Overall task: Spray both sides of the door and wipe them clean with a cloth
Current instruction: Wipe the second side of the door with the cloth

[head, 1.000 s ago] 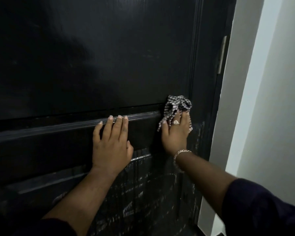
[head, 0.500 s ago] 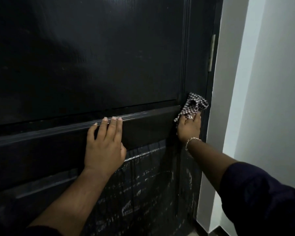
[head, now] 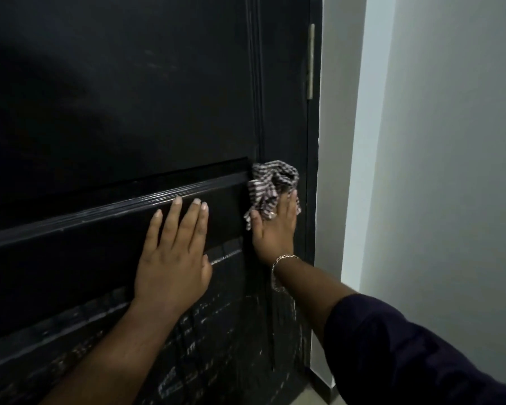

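The left hand point(head: 173, 258) is lying flat on the black door point(head: 114, 97), with its fingers straight and close together, and it is holding nothing. Its fingertips are reaching up to the ribbed horizontal moulding point(head: 100, 211) that is running across the door above this hand.

The right hand point(head: 275, 229) is pressing a checked cloth point(head: 270, 182) against the door, just to the right of the left hand and a little higher. Its fingers are stretched out over the lower part of the cloth, so the hand is nearly flat and is not closing around it; the bunched upper part of the cloth is standing out above the fingertips. A ring point(head: 272, 214) is showing on one finger, and a chain bracelet point(head: 284, 260) is hanging around the wrist. The arm behind this hand is wearing a dark sleeve point(head: 406, 346).

The cloth is lying on the vertical strip of the door to the right of the end of the moulding. Below both hands the door surface is showing pale streaks point(head: 205, 340). Above the right hand, at the edge of the door, a metal hinge point(head: 311, 61) is sitting. To the right of the right hand a light wall point(head: 450, 171) is standing
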